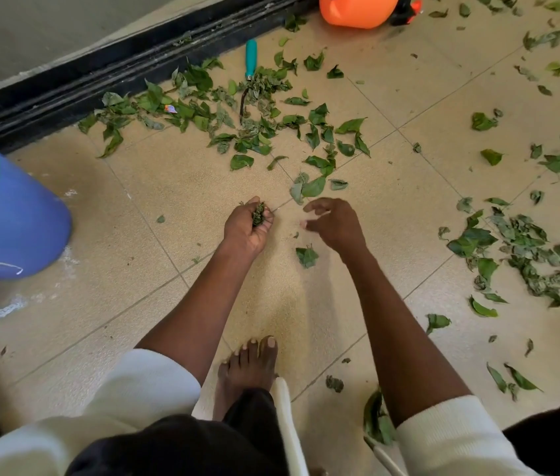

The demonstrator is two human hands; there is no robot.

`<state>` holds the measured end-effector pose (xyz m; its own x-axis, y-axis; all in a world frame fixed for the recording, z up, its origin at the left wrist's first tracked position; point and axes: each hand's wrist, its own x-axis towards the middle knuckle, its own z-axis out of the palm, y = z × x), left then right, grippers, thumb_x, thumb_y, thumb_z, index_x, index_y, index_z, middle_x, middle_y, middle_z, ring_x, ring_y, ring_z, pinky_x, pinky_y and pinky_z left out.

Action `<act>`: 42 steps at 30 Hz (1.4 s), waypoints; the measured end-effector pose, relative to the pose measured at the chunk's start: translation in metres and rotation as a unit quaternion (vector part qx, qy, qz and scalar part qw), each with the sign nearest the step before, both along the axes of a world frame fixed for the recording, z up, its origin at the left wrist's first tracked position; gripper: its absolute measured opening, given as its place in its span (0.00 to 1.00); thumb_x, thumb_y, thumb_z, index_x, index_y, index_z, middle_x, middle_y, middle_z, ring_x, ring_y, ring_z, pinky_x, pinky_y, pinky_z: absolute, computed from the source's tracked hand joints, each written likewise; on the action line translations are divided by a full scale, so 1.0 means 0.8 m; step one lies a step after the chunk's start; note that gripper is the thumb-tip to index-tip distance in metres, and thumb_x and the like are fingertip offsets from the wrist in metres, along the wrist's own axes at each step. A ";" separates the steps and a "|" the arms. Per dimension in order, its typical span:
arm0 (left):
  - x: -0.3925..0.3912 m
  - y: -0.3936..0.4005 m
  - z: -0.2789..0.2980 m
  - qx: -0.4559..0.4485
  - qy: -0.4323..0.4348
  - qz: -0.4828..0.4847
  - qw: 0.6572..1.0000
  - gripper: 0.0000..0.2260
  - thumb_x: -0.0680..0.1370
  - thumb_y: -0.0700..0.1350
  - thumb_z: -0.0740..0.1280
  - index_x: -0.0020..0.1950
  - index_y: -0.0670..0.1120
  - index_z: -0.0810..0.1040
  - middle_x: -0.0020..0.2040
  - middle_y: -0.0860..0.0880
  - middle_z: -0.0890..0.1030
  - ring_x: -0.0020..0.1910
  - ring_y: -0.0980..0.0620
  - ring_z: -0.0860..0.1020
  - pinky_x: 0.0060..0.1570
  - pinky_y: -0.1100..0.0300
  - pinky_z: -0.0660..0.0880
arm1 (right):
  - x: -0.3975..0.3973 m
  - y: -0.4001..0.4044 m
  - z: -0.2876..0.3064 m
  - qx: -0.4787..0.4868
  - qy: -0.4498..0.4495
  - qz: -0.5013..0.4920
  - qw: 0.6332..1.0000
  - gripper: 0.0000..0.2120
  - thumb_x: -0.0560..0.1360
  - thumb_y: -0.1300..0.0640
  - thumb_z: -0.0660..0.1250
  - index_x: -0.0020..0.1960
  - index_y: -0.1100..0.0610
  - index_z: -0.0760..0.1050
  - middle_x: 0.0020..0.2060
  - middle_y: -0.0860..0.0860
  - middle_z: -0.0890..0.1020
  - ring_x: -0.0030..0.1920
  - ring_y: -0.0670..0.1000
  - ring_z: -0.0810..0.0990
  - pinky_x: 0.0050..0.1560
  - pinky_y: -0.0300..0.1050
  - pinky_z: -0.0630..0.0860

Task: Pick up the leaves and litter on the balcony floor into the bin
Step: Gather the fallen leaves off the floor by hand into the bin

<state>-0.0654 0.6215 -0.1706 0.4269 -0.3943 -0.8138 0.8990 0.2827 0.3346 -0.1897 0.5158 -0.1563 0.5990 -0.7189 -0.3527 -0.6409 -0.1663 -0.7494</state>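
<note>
Head view of a balcony clean-up: a person bends over the tiled floor [155, 187], left hand [246, 226] clenched round a small wad of leaf scraps [258, 214], fingers curled tight about it. The right hand [335, 223] hovers just beside it, fingers loosely spread and holding nothing, above a single leaf [307, 256] lying between the two wrists.

Most of the litter is not yet gathered. A thick drift of leaves [237, 111] lies along the black door track [107, 73], with a teal-handled tool [250, 60] half buried in it and a bright scrap of wrapper [170, 109] nearby; another heap [526, 255] sits well off to the right. The blue and green bin [7, 218] stands at the left edge, well apart from both hands.

The risk, as judged here, lies in the carry: the wad looks crumbly, and a slackened grip on the way across to the bin would shed bits back onto the swept tiles. A blind scoop into the far drift could also close on the tool. A bare foot [249, 365] stands close to the work.
</note>
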 end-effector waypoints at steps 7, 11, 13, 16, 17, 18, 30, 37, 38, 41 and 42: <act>-0.010 0.003 0.000 0.012 -0.012 -0.026 1.000 0.13 0.82 0.33 0.55 0.66 0.37 0.69 0.45 0.43 0.69 0.35 0.52 0.69 0.31 0.65 0.71 | -0.045 0.035 -0.066 -0.104 0.131 0.236 0.957 0.30 0.70 0.59 0.76 0.70 0.55 0.74 0.60 0.56 0.69 0.60 0.55 0.69 0.58 0.41 0.67; -0.009 0.007 0.001 0.017 -0.011 -0.026 0.999 0.13 0.83 0.33 0.55 0.66 0.37 0.70 0.46 0.43 0.70 0.36 0.52 0.69 0.32 0.65 0.72 | -0.055 0.047 -0.084 -0.197 0.065 0.243 0.948 0.11 0.73 0.68 0.69 0.55 0.64 0.83 0.51 0.58 0.80 0.51 0.59 0.78 0.48 0.49 0.75; -0.010 0.009 0.001 0.017 -0.012 -0.027 0.999 0.13 0.83 0.34 0.56 0.67 0.36 0.70 0.46 0.42 0.70 0.35 0.52 0.69 0.31 0.65 0.72 | -0.056 0.047 -0.086 -0.226 0.045 0.231 0.945 0.10 0.73 0.70 0.67 0.51 0.65 0.84 0.48 0.59 0.82 0.48 0.60 0.80 0.46 0.53 0.78; -0.009 0.010 0.001 0.020 -0.014 -0.028 0.999 0.13 0.83 0.34 0.56 0.67 0.36 0.70 0.46 0.42 0.70 0.35 0.52 0.69 0.31 0.65 0.73 | -0.045 0.039 -0.075 -0.209 -0.012 0.144 0.967 0.12 0.72 0.72 0.63 0.49 0.66 0.83 0.45 0.59 0.82 0.44 0.55 0.80 0.43 0.43 0.76; -0.009 0.010 0.002 0.022 -0.015 -0.029 0.999 0.13 0.83 0.34 0.56 0.67 0.36 0.70 0.46 0.42 0.70 0.36 0.52 0.70 0.31 0.65 0.73 | -0.038 0.035 -0.071 -0.196 -0.031 0.115 0.973 0.14 0.72 0.71 0.62 0.51 0.65 0.83 0.45 0.59 0.82 0.43 0.54 0.79 0.41 0.40 0.73; -0.009 0.010 0.002 0.023 -0.016 -0.028 0.999 0.14 0.83 0.34 0.56 0.67 0.36 0.70 0.46 0.42 0.70 0.36 0.52 0.70 0.32 0.65 0.73 | -0.031 0.032 -0.069 -0.180 -0.035 0.094 0.979 0.15 0.73 0.71 0.61 0.54 0.64 0.82 0.47 0.58 0.82 0.43 0.53 0.79 0.41 0.39 0.73; -0.003 -0.002 0.007 0.018 -0.025 -0.029 0.999 0.13 0.82 0.33 0.58 0.66 0.36 0.71 0.48 0.43 0.71 0.37 0.51 0.71 0.33 0.65 0.73 | 0.009 0.005 -0.093 -0.211 0.027 0.096 0.972 0.10 0.74 0.70 0.65 0.49 0.64 0.83 0.47 0.59 0.80 0.47 0.55 0.77 0.44 0.41 0.68; 0.010 -0.005 -0.001 0.029 -0.020 -0.027 0.999 0.05 0.81 0.34 0.59 0.54 0.38 0.74 0.48 0.42 0.71 0.36 0.51 0.72 0.33 0.65 0.76 | 0.084 -0.055 -0.078 -0.084 -0.075 -0.046 0.993 0.06 0.69 0.64 0.74 0.45 0.65 0.85 0.49 0.56 0.82 0.51 0.47 0.73 0.53 0.37 0.68; 0.011 -0.005 -0.002 0.031 -0.020 -0.027 0.999 0.05 0.81 0.34 0.60 0.54 0.38 0.74 0.48 0.42 0.71 0.36 0.51 0.72 0.33 0.65 0.76 | 0.088 -0.055 -0.079 -0.092 -0.053 0.008 0.994 0.06 0.69 0.65 0.75 0.45 0.65 0.84 0.48 0.56 0.82 0.53 0.48 0.72 0.56 0.38 0.68; 0.013 -0.005 -0.006 0.034 -0.019 -0.026 0.999 0.07 0.82 0.34 0.59 0.58 0.38 0.73 0.48 0.42 0.71 0.36 0.51 0.73 0.34 0.65 0.75 | 0.085 -0.038 -0.095 -0.187 0.056 0.140 0.971 0.07 0.72 0.65 0.71 0.49 0.59 0.82 0.50 0.56 0.78 0.54 0.56 0.74 0.54 0.47 0.73; 0.014 -0.006 -0.007 0.034 -0.019 -0.027 0.999 0.07 0.82 0.34 0.59 0.58 0.39 0.73 0.48 0.42 0.71 0.36 0.51 0.72 0.35 0.65 0.75 | 0.078 -0.029 -0.099 -0.214 0.064 0.148 0.963 0.08 0.74 0.66 0.67 0.50 0.59 0.81 0.50 0.56 0.78 0.52 0.56 0.76 0.49 0.45 0.73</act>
